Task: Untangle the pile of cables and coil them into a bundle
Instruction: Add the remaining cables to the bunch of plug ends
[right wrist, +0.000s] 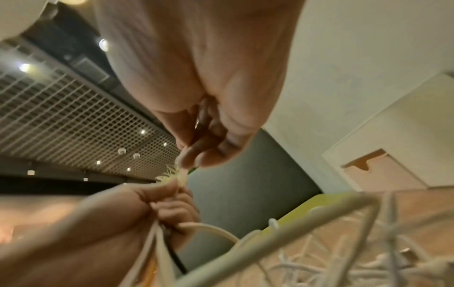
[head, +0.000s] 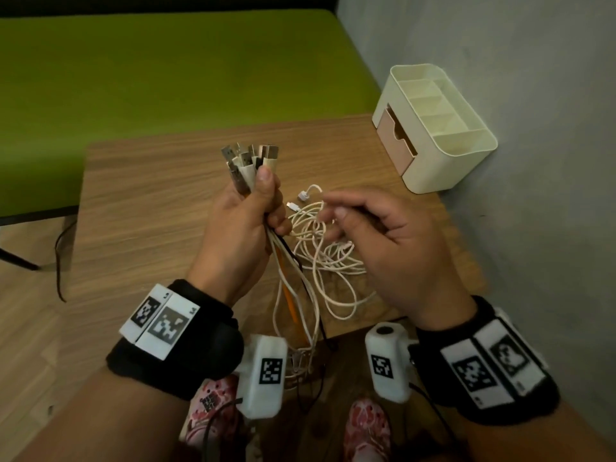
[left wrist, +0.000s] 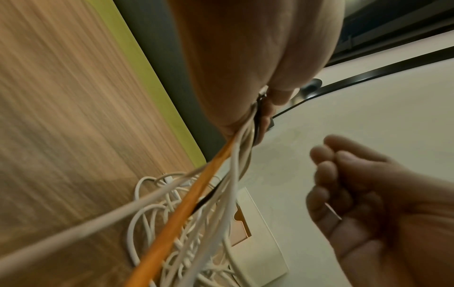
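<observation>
At the centre of the wooden table [head: 140, 201], the left hand [head: 240, 225] is gripping a bunch of cables [head: 290, 281] in a closed fist, with the USB plugs [head: 248, 160] fanning out above the thumb toward 12 o'clock. Below the fist, the cable strands are running down toward 6 o'clock and dropping past the near table edge. Among them, an orange cable [left wrist: 186, 203] and a black one are showing beside the white ones in the left wrist view.

The loose white tangle [head: 328, 258] is lying flat on the table at 4 o'clock from the left fist and directly under the right hand [head: 393, 248]. Its two free connector ends [head: 301, 196] are sitting at its 11 o'clock edge, between the two hands.

The right hand is hovering just above the tangle with its fingers loosely curled. Whether its fingertips are pinching a strand cannot be told; the views are blurred there.

Judgement: the right hand is the nearer one to the free ends. The next reach is lying toward 10 o'clock from its fingertips.

A cream organiser box [head: 443, 141] is standing at 2 o'clock, well apart.
</observation>
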Demonstrator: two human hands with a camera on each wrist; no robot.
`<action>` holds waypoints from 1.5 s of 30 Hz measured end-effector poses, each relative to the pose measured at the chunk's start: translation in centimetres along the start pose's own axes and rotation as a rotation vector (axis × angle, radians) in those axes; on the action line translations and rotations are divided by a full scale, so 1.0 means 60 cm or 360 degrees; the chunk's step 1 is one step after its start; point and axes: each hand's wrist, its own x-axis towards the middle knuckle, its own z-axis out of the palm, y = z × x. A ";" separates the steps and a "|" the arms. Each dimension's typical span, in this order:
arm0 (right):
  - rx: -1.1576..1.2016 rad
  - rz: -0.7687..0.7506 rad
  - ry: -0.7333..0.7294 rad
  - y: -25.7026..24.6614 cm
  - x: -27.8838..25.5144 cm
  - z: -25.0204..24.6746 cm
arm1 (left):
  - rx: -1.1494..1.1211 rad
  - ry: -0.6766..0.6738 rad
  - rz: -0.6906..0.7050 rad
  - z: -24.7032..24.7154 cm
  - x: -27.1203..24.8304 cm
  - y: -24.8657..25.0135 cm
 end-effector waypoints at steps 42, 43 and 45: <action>-0.1190 0.0682 -0.0859 0.081 0.022 0.026 | -0.0545 -0.0072 -0.0076 -0.042 0.006 0.059; -0.1319 0.0728 -0.0833 0.084 0.024 0.023 | -0.0522 -0.0037 -0.0052 -0.048 0.007 0.062; -0.1318 0.0728 -0.0704 0.085 0.027 0.024 | -0.0346 0.0058 -0.0008 -0.053 0.005 0.061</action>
